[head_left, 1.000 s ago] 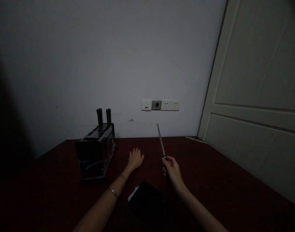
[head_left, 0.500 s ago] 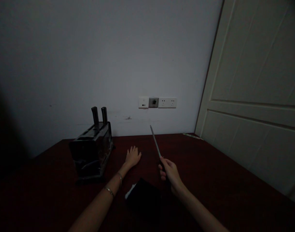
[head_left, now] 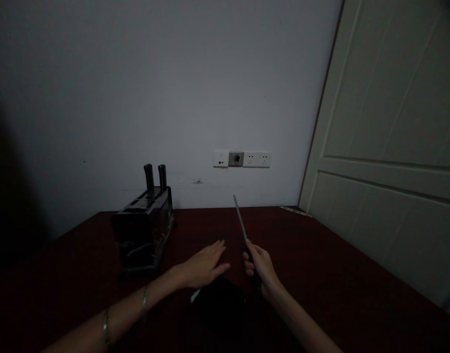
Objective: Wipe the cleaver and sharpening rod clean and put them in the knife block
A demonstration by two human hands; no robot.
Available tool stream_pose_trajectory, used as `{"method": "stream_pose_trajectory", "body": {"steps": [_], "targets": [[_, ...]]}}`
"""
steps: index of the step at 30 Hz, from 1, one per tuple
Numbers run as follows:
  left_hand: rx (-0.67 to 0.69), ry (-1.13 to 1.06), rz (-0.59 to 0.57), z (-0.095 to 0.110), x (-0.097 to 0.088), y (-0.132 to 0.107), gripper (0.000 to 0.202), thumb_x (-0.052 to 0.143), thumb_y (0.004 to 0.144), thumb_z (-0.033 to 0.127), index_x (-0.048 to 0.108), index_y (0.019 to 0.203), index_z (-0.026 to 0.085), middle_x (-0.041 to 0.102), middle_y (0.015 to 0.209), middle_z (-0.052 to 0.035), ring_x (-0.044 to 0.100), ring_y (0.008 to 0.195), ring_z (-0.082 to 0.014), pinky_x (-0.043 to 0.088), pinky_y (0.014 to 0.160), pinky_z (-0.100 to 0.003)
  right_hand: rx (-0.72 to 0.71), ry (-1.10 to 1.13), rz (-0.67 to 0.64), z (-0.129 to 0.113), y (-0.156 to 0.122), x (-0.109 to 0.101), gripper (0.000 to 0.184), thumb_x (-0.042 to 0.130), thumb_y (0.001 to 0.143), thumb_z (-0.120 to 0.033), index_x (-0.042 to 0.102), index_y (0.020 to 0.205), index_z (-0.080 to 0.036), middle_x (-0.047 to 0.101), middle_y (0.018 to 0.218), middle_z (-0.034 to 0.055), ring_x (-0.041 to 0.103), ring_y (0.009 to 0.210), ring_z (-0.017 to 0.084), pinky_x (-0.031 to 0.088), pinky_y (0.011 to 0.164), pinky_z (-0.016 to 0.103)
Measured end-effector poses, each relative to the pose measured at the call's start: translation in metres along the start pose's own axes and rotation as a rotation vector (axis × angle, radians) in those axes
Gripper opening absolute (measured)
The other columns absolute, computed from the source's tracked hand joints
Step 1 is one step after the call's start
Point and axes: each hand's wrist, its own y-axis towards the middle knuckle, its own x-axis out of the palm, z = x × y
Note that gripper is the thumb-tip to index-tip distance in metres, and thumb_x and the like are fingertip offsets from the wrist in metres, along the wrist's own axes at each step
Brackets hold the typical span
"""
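My right hand (head_left: 260, 267) is closed around the dark handle of a sharpening steel (head_left: 240, 219). Its thin grey rod points up and away toward the wall. My left hand (head_left: 206, 264) is open, palm down and fingers stretched, just past the far edge of a flat black thing (head_left: 219, 309) with a whitish corner. The dim light hides what that black thing is, and I cannot tell whether the hand touches it. To the left stands a black knife block (head_left: 136, 240), with two dark knife handles (head_left: 155, 177) sticking up from its slots.
All this is on a dark red table (head_left: 302, 255) that meets a pale wall (head_left: 173, 98). Sockets and switches (head_left: 242, 159) are set in the wall. A thin strip (head_left: 295, 211) lies at the back right edge, near a panelled door (head_left: 386, 147).
My left hand has come back toward me from farther out on the table, to beside the black thing. My right hand still holds the sharpening steel in nearly the same place.
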Motion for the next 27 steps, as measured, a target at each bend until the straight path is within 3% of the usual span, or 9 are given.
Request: {"method": "stream_pose_trajectory", "body": {"steps": [4, 7, 17, 20, 22, 25, 27], "targets": [[0.199, -0.047, -0.222, 0.036, -0.006, -0.047, 0.07, 0.04, 0.082, 0.053, 0.017, 0.14, 0.019, 0.011, 0.146, -0.0082, 0.009, 0.133, -0.0232, 0.013, 0.109, -0.04, 0.012, 0.004, -0.001, -0.001, -0.001, 0.0, 0.041, 0.067, 0.06, -0.051, 0.046, 0.068, -0.017, 0.045, 0.047, -0.0083, 0.03, 0.03, 0.0, 0.022, 0.028, 0.012], [0.236, -0.04, -0.3, 0.045, -0.003, -0.061, 0.077, 0.046, 0.079, 0.053, 0.015, 0.14, 0.019, 0.009, 0.146, -0.0097, 0.007, 0.133, -0.0272, 0.014, 0.108, -0.045, 0.034, -0.001, -0.029, -0.002, -0.003, 0.001, 0.04, 0.067, 0.061, -0.05, 0.051, 0.072, -0.015, 0.046, 0.046, -0.0076, 0.031, 0.03, 0.001, 0.021, 0.028, 0.012], [0.16, 0.031, -0.23, 0.044, 0.021, -0.058, 0.067, 0.041, 0.085, 0.041, 0.015, 0.14, 0.013, 0.01, 0.146, -0.013, 0.008, 0.134, -0.0254, 0.015, 0.108, -0.044, 0.062, 0.016, -0.076, -0.001, -0.012, 0.007, 0.045, 0.067, 0.061, -0.052, 0.058, 0.081, -0.012, 0.044, 0.043, -0.008, 0.03, 0.029, 0.0, 0.02, 0.028, 0.012], [0.165, 0.041, -0.179, 0.041, 0.027, -0.058, 0.062, 0.043, 0.084, 0.034, 0.022, 0.138, 0.014, 0.018, 0.145, -0.0125, 0.014, 0.133, -0.0248, 0.016, 0.108, -0.042, 0.079, 0.04, -0.067, -0.002, -0.012, 0.006, 0.043, 0.066, 0.063, -0.05, 0.058, 0.081, -0.011, 0.043, 0.043, -0.0079, 0.03, 0.029, 0.0, 0.02, 0.028, 0.012], [0.164, -0.003, -0.113, 0.036, 0.031, -0.056, 0.054, 0.045, 0.082, 0.027, 0.033, 0.134, 0.016, 0.032, 0.14, -0.011, 0.027, 0.129, -0.0237, 0.022, 0.106, -0.038, 0.085, 0.062, -0.06, -0.001, -0.011, 0.005, 0.04, 0.066, 0.064, -0.048, 0.058, 0.08, -0.011, 0.043, 0.043, -0.0077, 0.03, 0.029, 0.0, 0.021, 0.028, 0.012], [0.058, -0.207, 0.101, 0.028, 0.026, -0.044, 0.035, 0.039, 0.086, 0.028, 0.053, 0.117, 0.019, 0.06, 0.114, -0.0053, 0.055, 0.102, -0.0174, 0.04, 0.089, -0.027, 0.096, 0.087, -0.052, 0.001, -0.009, 0.004, 0.036, 0.066, 0.067, -0.044, 0.058, 0.078, -0.011, 0.044, 0.045, -0.0072, 0.03, 0.03, 0.0, 0.021, 0.028, 0.012], [-0.079, -0.346, 0.304, 0.02, 0.014, -0.028, 0.036, 0.032, 0.089, 0.033, 0.061, 0.103, 0.018, 0.067, 0.093, -0.0027, 0.06, 0.082, -0.0153, 0.045, 0.075, -0.024, 0.11, 0.108, -0.056, 0.002, -0.009, 0.003, 0.034, 0.065, 0.069, -0.042, 0.058, 0.077, -0.01, 0.043, 0.045, -0.0073, 0.03, 0.03, 0.0, 0.022, 0.028, 0.012]]}}
